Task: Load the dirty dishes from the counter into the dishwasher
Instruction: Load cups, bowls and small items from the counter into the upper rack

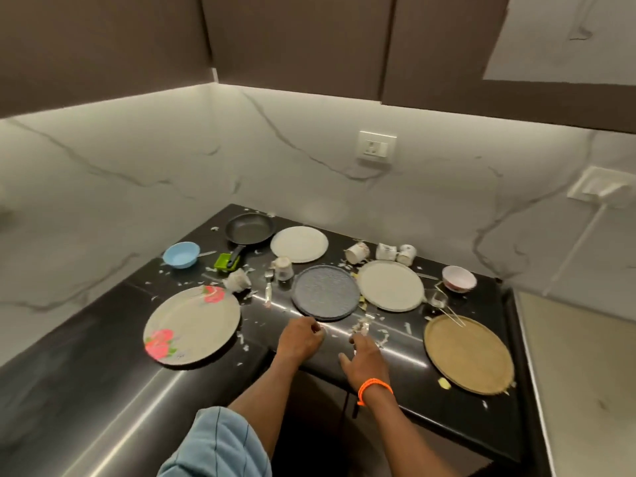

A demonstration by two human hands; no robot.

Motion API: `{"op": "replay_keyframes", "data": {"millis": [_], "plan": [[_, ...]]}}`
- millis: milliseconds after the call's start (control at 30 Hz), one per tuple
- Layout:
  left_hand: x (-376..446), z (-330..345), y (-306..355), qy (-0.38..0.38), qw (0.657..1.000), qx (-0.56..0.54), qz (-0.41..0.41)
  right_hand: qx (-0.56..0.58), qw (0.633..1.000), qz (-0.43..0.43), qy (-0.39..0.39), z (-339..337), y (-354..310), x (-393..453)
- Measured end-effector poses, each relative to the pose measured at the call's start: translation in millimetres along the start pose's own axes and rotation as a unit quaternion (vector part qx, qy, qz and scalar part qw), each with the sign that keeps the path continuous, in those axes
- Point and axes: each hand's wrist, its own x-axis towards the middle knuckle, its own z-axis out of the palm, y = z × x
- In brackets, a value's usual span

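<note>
Head view, corner of the black glossy desk [103,390]. Dishwasher out of frame; my forearms cut off at the bottom edge, blue sleeve [220,445] only partly seen. Small white scraps [361,327] litter the top; too blurred to say what they are.

Grip: my left hand [300,339] rests on the desk front, fingers curled in, just below the dark plate; whether it pinches a scrap I can't tell. My right hand [364,356], orange band [375,387] at the wrist, has fingers loosely spread, tips beside a clump of scraps, holding nothing that I can see.

Dishes, all on the desk:
- floral plate [192,325], round, grey w/ pink flowers, front left.
- dark plate [325,292], round, textured, centre.
- pale plate [390,285], matte, right of it; another white plate [299,244] behind.
- tan plate [468,352], large, flat, rimmed, front right; thin sticks [451,313] lie across its far rim.
- frying pan [249,228], black, empty, at rear; its handle ends at a green item [225,261], unclear what.
- blue bowl [181,254], empty, left rear; pink-white bowl [458,278], right.
- cups [395,251], patterned, tipped on sides near the wall; contents not visible.
- glass [284,268] upright beside a fork [268,284].

Wall: marble-look slab w/ socket [377,148].
</note>
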Motion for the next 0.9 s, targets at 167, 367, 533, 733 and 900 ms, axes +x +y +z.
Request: {"op": "replay_keyframes", "data": {"millis": [167, 367, 533, 733, 900], "plan": [[11, -40, -48, 0.042, 0.998, -0.021, -0.053, -0.013, 0.997, -0.056, -0.042, 28, -37, 23], [24, -52, -81, 0.049, 0.994, 0.000, -0.094, -0.017, 0.996, -0.072, -0.048, 40, -49, 54], [57, -38, -63, 0.033, 0.995, 0.013, -0.093, -0.012, 0.997, -0.047, -0.055, 28, -29, 83], [121, -2, -10, -0.003, 0.998, 0.020, -0.053, 0.011, 0.999, 0.002, -0.035, 0, 17, 142], [180, 29, 36, -0.025, 0.999, 0.027, -0.036, -0.003, 0.999, 0.033, -0.023, -33, 55, 197]]}}
